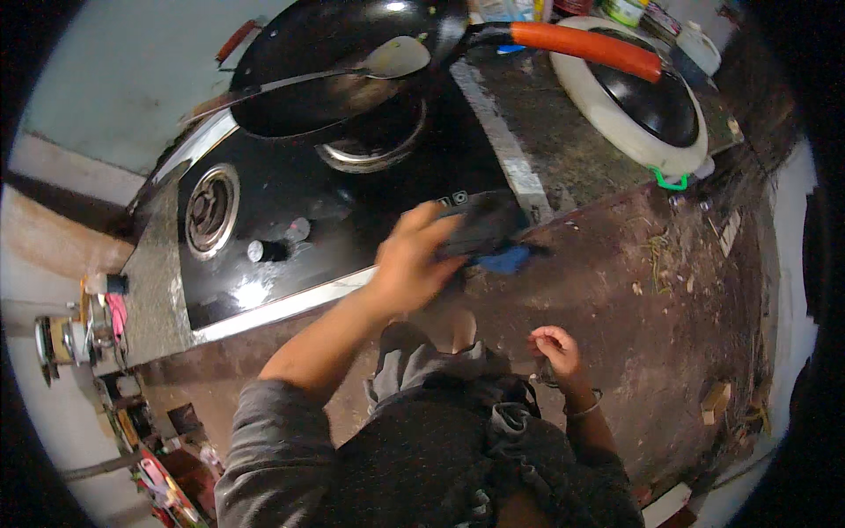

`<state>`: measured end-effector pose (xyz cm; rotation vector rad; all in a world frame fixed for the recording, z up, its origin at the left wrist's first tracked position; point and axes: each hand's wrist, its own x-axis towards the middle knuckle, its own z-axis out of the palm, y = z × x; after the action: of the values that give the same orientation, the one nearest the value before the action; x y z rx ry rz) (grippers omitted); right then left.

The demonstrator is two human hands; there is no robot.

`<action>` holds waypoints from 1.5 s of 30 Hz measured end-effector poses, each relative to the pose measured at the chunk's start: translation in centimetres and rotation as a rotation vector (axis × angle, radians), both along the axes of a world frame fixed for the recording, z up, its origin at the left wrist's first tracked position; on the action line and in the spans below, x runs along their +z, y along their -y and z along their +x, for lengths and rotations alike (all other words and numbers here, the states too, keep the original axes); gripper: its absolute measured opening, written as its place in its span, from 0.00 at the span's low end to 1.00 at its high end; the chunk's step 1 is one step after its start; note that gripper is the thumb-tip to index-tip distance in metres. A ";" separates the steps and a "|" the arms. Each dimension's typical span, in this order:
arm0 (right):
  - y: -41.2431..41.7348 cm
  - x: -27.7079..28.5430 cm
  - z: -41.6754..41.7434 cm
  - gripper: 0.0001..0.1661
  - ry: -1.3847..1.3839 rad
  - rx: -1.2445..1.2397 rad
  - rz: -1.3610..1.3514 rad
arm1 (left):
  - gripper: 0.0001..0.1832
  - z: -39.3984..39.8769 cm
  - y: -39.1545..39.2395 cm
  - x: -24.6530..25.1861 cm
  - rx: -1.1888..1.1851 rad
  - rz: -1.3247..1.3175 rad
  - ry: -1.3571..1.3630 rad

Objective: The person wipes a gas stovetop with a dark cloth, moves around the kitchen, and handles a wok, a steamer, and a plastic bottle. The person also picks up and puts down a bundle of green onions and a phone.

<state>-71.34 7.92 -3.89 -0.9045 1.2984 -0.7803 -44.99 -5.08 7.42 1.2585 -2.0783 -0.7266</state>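
Note:
My left hand (pixel 417 257) is shut on a dark cloth (pixel 485 221) with a blue part, at the front right corner of a black glass gas cooktop (pixel 356 224). Hand and cloth are blurred. My right hand (pixel 558 353) hangs lower down over the floor, its fingers curled; whether it holds anything cannot be told. A black wok (pixel 290 53) with an orange handle (pixel 587 47) stands over the rear burner. In it lies a spatula (pixel 396 58) with its handle over the rim. A black knob (pixel 267 251) sits near the cooktop's front left.
Right of the cooktop, a pale oval tray (pixel 594 105) with a green handle and a black lid (pixel 650 105) lies on the stone counter (pixel 535 99). A white jug (pixel 698 49) stands behind. Scraps and a small wooden block (pixel 716 401) lie on the brown floor.

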 end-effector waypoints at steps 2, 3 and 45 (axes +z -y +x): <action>1.5 -0.8 1.1 0.08 0.036 0.086 0.033 | 0.20 5.9 -3.5 1.8 0.130 -0.053 -0.045; 2.1 -1.1 1.5 0.08 0.046 0.111 0.052 | 0.20 9.0 -4.4 1.5 0.147 -0.194 -0.051; 5.6 1.1 10.2 0.08 -0.018 0.375 0.090 | 0.21 21.6 -5.6 -2.3 0.662 -0.183 0.652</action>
<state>-61.17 2.35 -2.77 -1.0447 1.1249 -0.4185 -23.38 0.53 5.17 2.1008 -1.9056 0.1998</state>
